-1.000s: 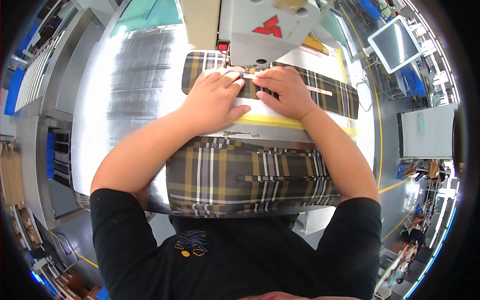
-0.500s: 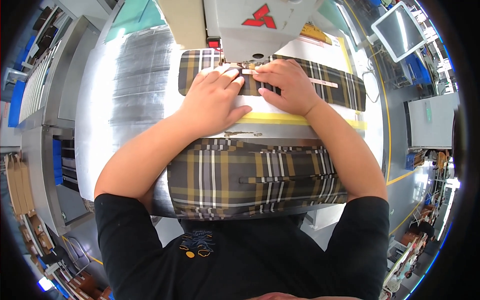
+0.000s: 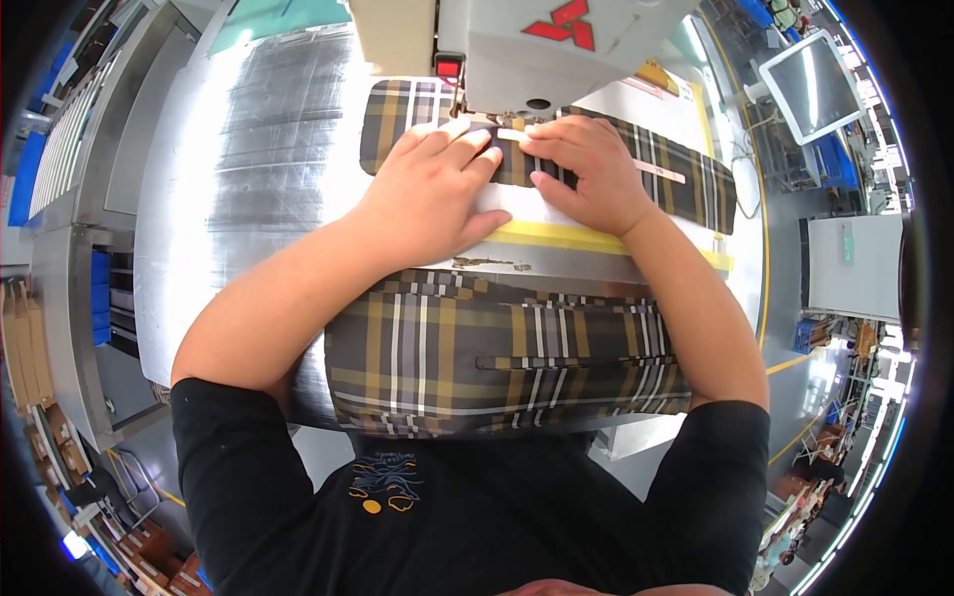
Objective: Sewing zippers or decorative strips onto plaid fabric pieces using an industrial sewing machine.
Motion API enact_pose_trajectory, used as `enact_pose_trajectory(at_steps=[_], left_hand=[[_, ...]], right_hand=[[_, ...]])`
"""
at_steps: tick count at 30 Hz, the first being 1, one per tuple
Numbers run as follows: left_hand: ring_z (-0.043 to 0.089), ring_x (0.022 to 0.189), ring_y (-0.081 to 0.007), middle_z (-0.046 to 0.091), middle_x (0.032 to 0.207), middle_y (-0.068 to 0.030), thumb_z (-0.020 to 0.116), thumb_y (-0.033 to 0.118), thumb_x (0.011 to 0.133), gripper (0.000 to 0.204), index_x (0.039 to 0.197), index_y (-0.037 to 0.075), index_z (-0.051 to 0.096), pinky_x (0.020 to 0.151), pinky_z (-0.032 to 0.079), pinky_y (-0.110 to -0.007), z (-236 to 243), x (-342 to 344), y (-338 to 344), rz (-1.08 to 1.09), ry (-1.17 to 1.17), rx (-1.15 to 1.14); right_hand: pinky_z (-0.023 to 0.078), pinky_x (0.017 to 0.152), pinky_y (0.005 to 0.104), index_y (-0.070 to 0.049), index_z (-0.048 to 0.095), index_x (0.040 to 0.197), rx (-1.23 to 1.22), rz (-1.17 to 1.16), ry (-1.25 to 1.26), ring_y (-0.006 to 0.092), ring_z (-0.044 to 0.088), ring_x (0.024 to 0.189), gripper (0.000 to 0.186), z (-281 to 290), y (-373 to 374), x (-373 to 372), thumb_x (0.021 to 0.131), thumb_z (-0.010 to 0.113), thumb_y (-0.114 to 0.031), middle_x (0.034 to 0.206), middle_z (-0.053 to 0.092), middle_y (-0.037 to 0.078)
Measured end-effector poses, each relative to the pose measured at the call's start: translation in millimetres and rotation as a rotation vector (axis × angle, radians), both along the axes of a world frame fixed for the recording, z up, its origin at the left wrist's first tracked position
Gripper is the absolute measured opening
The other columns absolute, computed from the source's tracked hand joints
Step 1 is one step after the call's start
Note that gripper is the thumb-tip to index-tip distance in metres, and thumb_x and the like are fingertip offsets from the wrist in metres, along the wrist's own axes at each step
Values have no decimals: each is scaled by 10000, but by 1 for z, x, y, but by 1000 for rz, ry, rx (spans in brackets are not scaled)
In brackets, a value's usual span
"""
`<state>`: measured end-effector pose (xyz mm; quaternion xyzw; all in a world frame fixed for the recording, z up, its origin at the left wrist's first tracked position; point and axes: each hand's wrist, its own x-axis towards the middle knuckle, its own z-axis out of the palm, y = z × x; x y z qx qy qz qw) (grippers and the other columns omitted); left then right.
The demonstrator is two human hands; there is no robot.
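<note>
In the head view, I place the left hand (image 3: 437,184) palm down and open, fingers spread over a plaid cloth panel (image 3: 393,129); the spread appears to keep the fabric flat. The panel lies on the table under the sewing machine (image 3: 566,70). I rest the fingers of the right hand (image 3: 591,174), loosely bent and unclosed with the thumb apart, at a narrow pale strip (image 3: 661,172) across the panel, seemingly to steady it. I cannot tell how firmly either hand presses.

Materials: the panel is thin, long, round-cornered woven cloth. The table (image 3: 268,199) is smooth, scuffed and reflective. Yellow tape (image 3: 636,248) runs straight. A creased plaid bundle (image 3: 427,338) lies nearest the body.
</note>
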<state>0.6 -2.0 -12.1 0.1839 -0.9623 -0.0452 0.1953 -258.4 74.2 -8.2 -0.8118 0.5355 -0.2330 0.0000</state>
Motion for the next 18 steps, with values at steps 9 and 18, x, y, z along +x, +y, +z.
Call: enact_pose_trajectory(at_steps=[9,18], left_hand=[[636,1216,-328,623,1471,-159,713,470,948,640,1429,56,636,1069,448,-441,2,2,5,26,-55,34],[672,1131,-332,673,1363,-185,702,508,938,652,1376,27,654,1054,460,-466,-6,1,0,12,-6,-30]], right_hand=[[475,1038,414,-112,777,1175,3,-2,6,263,652,1195,331,-1,1,-5,854,769,-191,1249,732,40],[480,1004,422,-144,772,1124,-18,-16,-27,240,658,1125,284,-6,-11,-14,854,764,-231,1172,744,4]])
